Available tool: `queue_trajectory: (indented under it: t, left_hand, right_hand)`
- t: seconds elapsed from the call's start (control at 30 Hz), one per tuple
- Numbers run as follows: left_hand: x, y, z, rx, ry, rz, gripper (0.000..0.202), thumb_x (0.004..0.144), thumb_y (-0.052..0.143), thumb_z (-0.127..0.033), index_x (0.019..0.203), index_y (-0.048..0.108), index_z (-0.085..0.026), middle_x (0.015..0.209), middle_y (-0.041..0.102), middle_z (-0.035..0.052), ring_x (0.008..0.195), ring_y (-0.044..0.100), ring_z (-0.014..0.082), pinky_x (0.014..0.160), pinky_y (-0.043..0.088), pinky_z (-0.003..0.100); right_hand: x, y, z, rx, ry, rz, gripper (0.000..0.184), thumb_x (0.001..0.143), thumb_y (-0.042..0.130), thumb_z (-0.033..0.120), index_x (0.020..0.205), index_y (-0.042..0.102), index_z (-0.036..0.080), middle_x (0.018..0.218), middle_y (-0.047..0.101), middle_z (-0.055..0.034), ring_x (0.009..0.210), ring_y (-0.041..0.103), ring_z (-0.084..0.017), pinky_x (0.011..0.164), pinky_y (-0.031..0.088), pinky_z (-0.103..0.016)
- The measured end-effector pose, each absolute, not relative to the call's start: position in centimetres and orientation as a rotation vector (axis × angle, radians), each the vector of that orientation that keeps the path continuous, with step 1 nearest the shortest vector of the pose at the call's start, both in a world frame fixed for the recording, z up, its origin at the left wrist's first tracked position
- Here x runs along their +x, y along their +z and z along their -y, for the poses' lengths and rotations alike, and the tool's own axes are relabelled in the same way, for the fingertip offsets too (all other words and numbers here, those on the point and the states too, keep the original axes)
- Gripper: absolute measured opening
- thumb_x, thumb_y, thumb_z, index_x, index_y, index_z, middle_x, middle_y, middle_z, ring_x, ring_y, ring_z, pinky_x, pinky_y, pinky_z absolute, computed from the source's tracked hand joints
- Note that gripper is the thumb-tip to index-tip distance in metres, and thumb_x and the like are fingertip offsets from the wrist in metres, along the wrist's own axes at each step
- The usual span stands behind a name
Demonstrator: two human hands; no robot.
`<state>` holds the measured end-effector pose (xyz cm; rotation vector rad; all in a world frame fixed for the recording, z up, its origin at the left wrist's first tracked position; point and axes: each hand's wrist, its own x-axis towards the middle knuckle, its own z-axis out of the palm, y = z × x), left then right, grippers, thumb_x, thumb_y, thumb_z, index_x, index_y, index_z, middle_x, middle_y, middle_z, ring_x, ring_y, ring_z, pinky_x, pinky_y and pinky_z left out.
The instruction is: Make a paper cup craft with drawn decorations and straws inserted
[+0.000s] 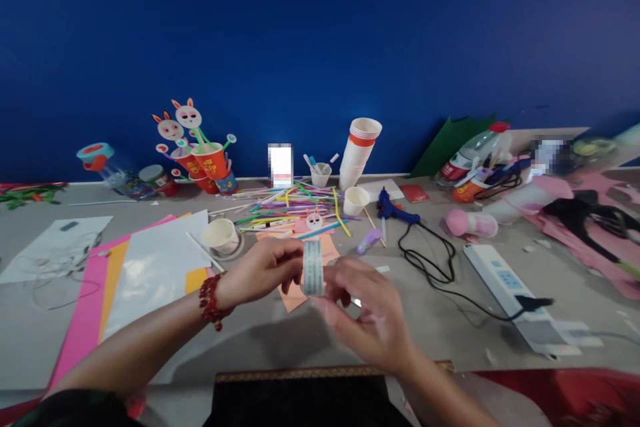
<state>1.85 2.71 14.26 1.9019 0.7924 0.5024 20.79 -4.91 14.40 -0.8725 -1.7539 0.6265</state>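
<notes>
A roll of tape [313, 268], pale with rows of dark print, is held upright above the grey table. My left hand [270, 270], with a red bead bracelet on its wrist, grips it from the left with bent fingers. From the right, my right hand [370, 313] has its thumb and fingers closed at the roll's lower edge, slightly blurred; part of its grip is hidden. Under the hands lies a sheet of orange paper [293, 299]. Just beyond is a small white rabbit-face cutout [314, 219].
Coloured sticks [265, 213] lie heaped behind, near a leaning stack of paper cups [355, 157]. On the right are a blue glue gun [395, 208] with its cord and a power strip [510, 293]. Red cups with rabbit figures [207, 161] and paper sheets [155, 267] occupy the left.
</notes>
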Motion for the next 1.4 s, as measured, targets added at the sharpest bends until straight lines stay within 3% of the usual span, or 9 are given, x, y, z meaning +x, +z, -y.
queue_trajectory:
  t: [0.13, 0.27, 0.53, 0.63, 0.7, 0.8, 0.97, 1.4]
  left_hand:
    - [1.8, 14.5, -2.3, 1.929, 0.568, -0.865, 0.020, 0.091, 0.053, -0.032, 0.088, 0.067, -0.018, 0.073, 0.067, 0.0015, 0.066, 0.064, 0.0138, 0.058, 0.048, 0.021]
    - [2.0, 14.8, -1.9, 1.923, 0.622, -0.902, 0.026, 0.093, 0.051, -0.038, 0.089, 0.067, -0.018, 0.084, 0.067, 0.0035, 0.079, 0.062, 0.0154, 0.064, 0.047, 0.023]
    - [2.1, 15.4, -1.3, 1.836, 0.648, -0.872, 0.028, 0.095, 0.049, -0.038, 0.082, 0.062, -0.017, 0.082, 0.063, 0.0020, 0.073, 0.058, 0.0122, 0.062, 0.044, 0.022]
    - [2.2, 15.3, -1.1, 1.737, 0.647, -0.856, 0.025, 0.095, 0.049, -0.037, 0.086, 0.062, -0.017, 0.076, 0.062, 0.0001, 0.059, 0.055, 0.0080, 0.052, 0.041, 0.019]
    - [2.3, 15.2, -1.1, 1.680, 0.652, -0.831, 0.023, 0.095, 0.049, -0.035, 0.089, 0.061, -0.016, 0.074, 0.061, -0.0008, 0.053, 0.053, 0.0061, 0.048, 0.038, 0.018]
    - [2.3, 15.1, -1.1, 1.645, 0.655, -0.809, 0.023, 0.096, 0.049, -0.034, 0.089, 0.061, -0.016, 0.073, 0.062, -0.0008, 0.051, 0.053, 0.0051, 0.046, 0.037, 0.017]
    - [2.1, 15.0, -1.3, 1.589, 0.588, -0.781, 0.027, 0.097, 0.047, -0.036, 0.084, 0.059, -0.015, 0.070, 0.063, -0.0007, 0.049, 0.053, 0.0051, 0.046, 0.035, 0.017]
    - [2.4, 14.6, -1.1, 1.369, 0.575, -0.777, 0.023, 0.093, 0.052, -0.040, 0.092, 0.053, -0.017, 0.075, 0.065, 0.0008, 0.056, 0.059, 0.0097, 0.053, 0.044, 0.022]
  right_hand:
    - [21.0, 13.7, 5.3, -0.815, 0.729, 1.828, 0.019, 0.077, 0.057, 0.011, 0.092, 0.063, 0.021, 0.063, 0.058, 0.0017, 0.055, 0.050, -0.014, 0.057, 0.043, -0.028]
    - [21.2, 13.1, 5.5, -0.746, 0.714, 1.852, 0.034, 0.072, 0.050, 0.010, 0.102, 0.062, 0.021, 0.070, 0.058, -0.0004, 0.058, 0.052, -0.015, 0.058, 0.044, -0.029]
    - [20.6, 12.8, 5.9, -0.706, 0.798, 1.744, 0.033, 0.070, 0.050, 0.010, 0.099, 0.058, 0.023, 0.077, 0.055, -0.0021, 0.067, 0.054, -0.017, 0.063, 0.046, -0.030]
    - [20.1, 11.9, 5.9, -0.711, 0.878, 1.674, 0.023, 0.074, 0.063, 0.022, 0.095, 0.055, 0.023, 0.086, 0.056, -0.0042, 0.075, 0.055, -0.019, 0.064, 0.047, -0.030]
    - [20.0, 11.3, 5.9, -0.745, 0.873, 1.633, 0.031, 0.074, 0.074, 0.039, 0.091, 0.055, 0.023, 0.089, 0.056, -0.0049, 0.080, 0.055, -0.021, 0.066, 0.048, -0.030]
    - [20.2, 11.0, 5.8, -0.802, 0.775, 1.609, 0.042, 0.072, 0.073, 0.057, 0.086, 0.055, 0.022, 0.085, 0.058, -0.0053, 0.081, 0.057, -0.022, 0.069, 0.049, -0.032]
    - [21.5, 12.2, 5.6, -0.872, 0.601, 1.785, 0.030, 0.081, 0.068, 0.049, 0.088, 0.057, 0.022, 0.082, 0.059, -0.0055, 0.078, 0.059, -0.022, 0.068, 0.049, -0.031]
    - [21.9, 12.4, 5.6, -0.965, 0.626, 1.878, 0.031, 0.084, 0.062, 0.051, 0.090, 0.054, 0.022, 0.078, 0.059, -0.0034, 0.072, 0.058, -0.020, 0.064, 0.047, -0.028]
